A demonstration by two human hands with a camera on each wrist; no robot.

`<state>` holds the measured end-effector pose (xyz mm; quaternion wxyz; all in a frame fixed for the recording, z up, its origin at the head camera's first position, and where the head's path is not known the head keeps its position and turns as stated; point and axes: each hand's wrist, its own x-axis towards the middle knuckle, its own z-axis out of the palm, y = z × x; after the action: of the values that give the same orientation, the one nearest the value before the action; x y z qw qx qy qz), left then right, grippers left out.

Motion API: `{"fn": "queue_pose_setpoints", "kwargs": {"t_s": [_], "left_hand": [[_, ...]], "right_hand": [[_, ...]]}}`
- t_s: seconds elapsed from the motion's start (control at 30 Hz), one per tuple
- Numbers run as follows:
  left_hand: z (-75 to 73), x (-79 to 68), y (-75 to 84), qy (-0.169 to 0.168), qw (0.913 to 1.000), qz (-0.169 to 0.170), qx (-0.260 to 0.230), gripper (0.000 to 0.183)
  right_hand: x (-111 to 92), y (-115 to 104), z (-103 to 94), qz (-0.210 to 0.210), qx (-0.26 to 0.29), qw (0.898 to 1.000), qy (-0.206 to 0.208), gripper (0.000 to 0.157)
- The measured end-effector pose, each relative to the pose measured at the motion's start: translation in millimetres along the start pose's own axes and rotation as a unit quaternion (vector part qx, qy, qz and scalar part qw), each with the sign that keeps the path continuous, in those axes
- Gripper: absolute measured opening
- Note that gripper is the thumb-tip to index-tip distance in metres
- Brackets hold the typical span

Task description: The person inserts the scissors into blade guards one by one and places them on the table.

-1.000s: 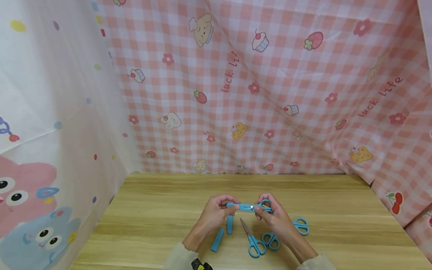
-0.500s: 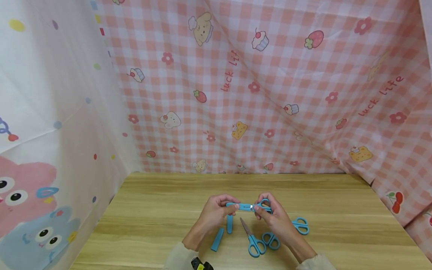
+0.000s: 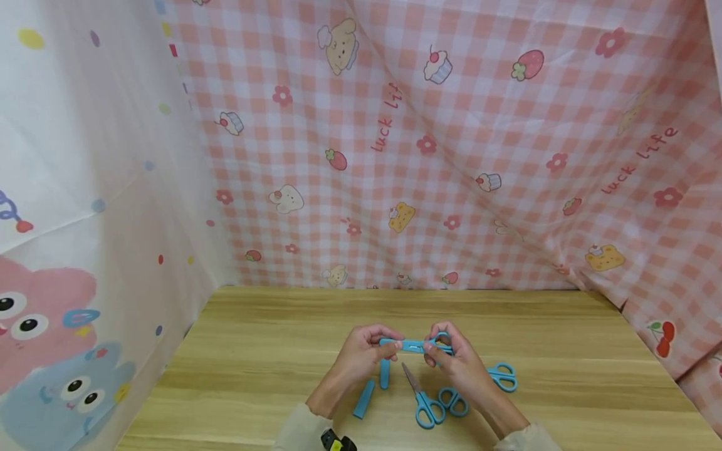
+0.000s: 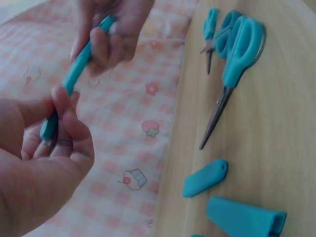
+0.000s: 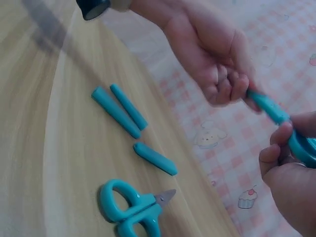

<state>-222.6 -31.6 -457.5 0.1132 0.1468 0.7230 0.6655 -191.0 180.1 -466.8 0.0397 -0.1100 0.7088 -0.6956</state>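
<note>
Above the table, my left hand point(image 3: 363, 351) pinches a light-blue blade cover point(image 3: 410, 346) between thumb and fingers. My right hand point(image 3: 459, 357) grips the blue handles of a pair of scissors point(image 3: 444, 341). Its blades are inside the cover, hidden from sight, and the cover's mouth sits close to the handles. In the left wrist view the cover point(image 4: 77, 71) slants between both hands. Below on the wood lies uncovered scissors point(image 3: 430, 410) with the blades pointing away. Another pair point(image 3: 454, 402) touches or overlaps it, and a third pair's handle point(image 3: 503, 377) shows beyond my right forearm.
Loose blue covers lie on the table point(image 3: 254, 351): one point(image 3: 364, 399) near my left wrist, another point(image 3: 385, 374) beneath the hands. The right wrist view shows a third, slim cover point(image 5: 129, 107). A pink checked cloth point(image 3: 338, 188) hangs behind the table.
The scissors have slid deeper into the cover: the bit of bare metal that showed between cover and handles is gone. Both hands keep their hold, and the things on the table stay put.
</note>
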Motion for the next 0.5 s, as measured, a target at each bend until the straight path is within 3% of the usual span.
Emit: {"fn": "queue_pose_setpoints", "kwargs": {"t_s": [0.23,0.5], "left_hand": [[1.2,1.7,1.1,0.004,0.9999,0.006,0.008,0.012],[-2.8,4.7,1.6,0.006,0.9997,0.003,0.024,0.013]], "right_hand": [[1.0,-1.6,0.8,-0.014,-0.008,1.0,-0.001,0.023],[5.0,-5.4,-4.3,0.01,0.004,0.999,-0.043,0.024]]}}
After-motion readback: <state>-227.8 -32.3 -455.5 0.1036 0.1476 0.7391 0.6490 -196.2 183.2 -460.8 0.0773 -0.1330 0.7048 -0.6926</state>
